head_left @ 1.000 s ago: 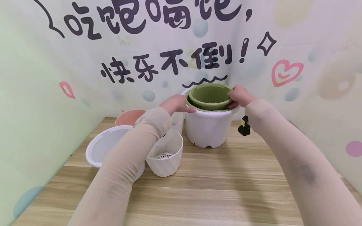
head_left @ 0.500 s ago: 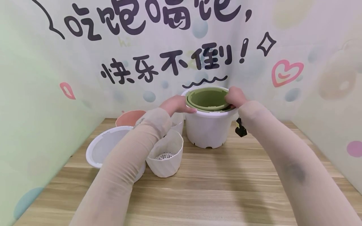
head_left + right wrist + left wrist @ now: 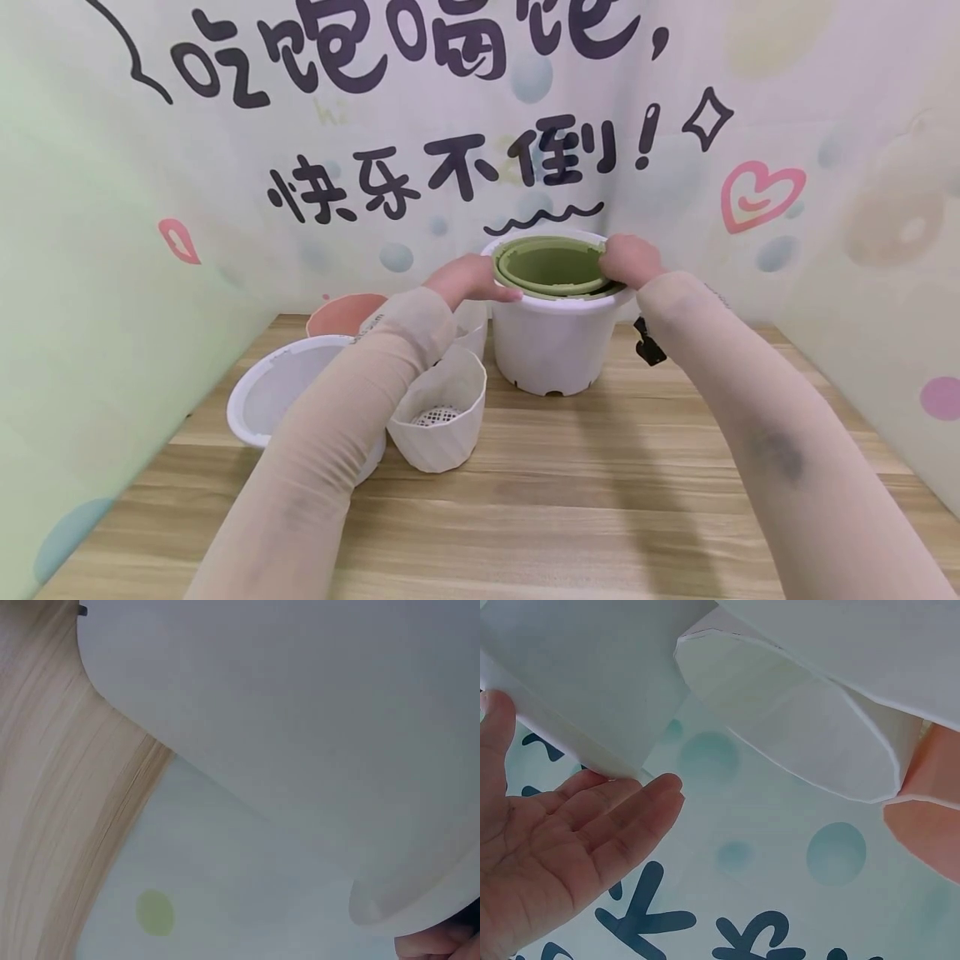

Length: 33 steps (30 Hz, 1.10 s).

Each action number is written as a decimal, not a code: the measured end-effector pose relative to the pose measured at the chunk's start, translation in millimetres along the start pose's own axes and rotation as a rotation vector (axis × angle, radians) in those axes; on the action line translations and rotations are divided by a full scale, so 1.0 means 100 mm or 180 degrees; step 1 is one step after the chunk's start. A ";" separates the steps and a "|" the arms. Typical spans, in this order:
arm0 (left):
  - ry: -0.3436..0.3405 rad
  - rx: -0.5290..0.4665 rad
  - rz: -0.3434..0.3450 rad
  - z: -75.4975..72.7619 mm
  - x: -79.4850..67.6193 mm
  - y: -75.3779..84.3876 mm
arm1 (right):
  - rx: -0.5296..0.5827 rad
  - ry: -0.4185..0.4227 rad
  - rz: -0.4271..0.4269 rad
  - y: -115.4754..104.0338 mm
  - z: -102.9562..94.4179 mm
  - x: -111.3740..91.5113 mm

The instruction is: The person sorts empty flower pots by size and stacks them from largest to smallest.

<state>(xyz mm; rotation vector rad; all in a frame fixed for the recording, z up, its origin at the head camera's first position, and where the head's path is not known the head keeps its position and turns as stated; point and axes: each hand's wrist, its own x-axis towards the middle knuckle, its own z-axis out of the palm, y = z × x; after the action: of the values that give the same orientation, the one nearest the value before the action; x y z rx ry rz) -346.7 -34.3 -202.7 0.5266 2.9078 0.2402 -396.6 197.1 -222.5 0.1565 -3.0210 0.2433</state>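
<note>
A large white flowerpot (image 3: 553, 350) stands upright at the back of the table. Inside its rim sits a green flowerpot (image 3: 517, 292), and a smaller green flowerpot (image 3: 555, 265) is nested in that one. My right hand (image 3: 632, 260) grips the smaller green pot's rim on the right; in the right wrist view only a few fingers (image 3: 435, 941) show below the white rim. My left hand (image 3: 468, 279) rests against the left of the rims. Seen from the left wrist, its fingers lie fairly straight along the white pot's edge, thumb spread apart.
To the left stand a faceted white pot (image 3: 442, 442), another white pot (image 3: 471, 325) behind it, a wide white pot (image 3: 258, 400) partly behind my left sleeve, and an orange pot (image 3: 341, 312). A printed cloth (image 3: 390, 233) hangs behind the wooden table (image 3: 525, 500).
The smaller green flowerpot has sunk lower into the nested pots, and my right hand has come down with it. My left hand has stayed in place.
</note>
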 end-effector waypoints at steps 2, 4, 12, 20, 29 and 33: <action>0.0007 -0.0006 0.0003 0.00 0.00 0.00 | -0.0008 -0.0018 -0.0038 0.00 0.00 0.00; 0.0011 -0.0001 0.0007 0.00 0.00 0.00 | -0.0007 0.0006 -0.0060 0.00 0.01 0.01; 0.0008 -0.0035 0.0047 -0.01 0.01 -0.01 | -0.0110 0.0100 -0.0044 -0.04 0.04 -0.01; -0.0014 -0.0050 0.0065 -0.01 0.01 -0.02 | -0.0311 -0.0025 -0.0067 -0.08 0.05 -0.01; -0.0020 -0.0099 0.0159 0.01 0.04 -0.03 | -0.0436 -0.0075 -0.0192 -0.04 0.02 -0.02; -0.0018 -0.0087 0.0141 0.01 0.04 -0.02 | -0.0369 -0.0009 -0.0134 -0.06 0.01 -0.05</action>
<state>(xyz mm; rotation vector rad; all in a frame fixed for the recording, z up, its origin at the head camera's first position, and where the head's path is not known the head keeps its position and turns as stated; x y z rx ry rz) -351.2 -34.4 -204.5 0.5867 2.8855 0.2836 -391.1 191.7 -223.0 0.2105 -3.0205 0.0639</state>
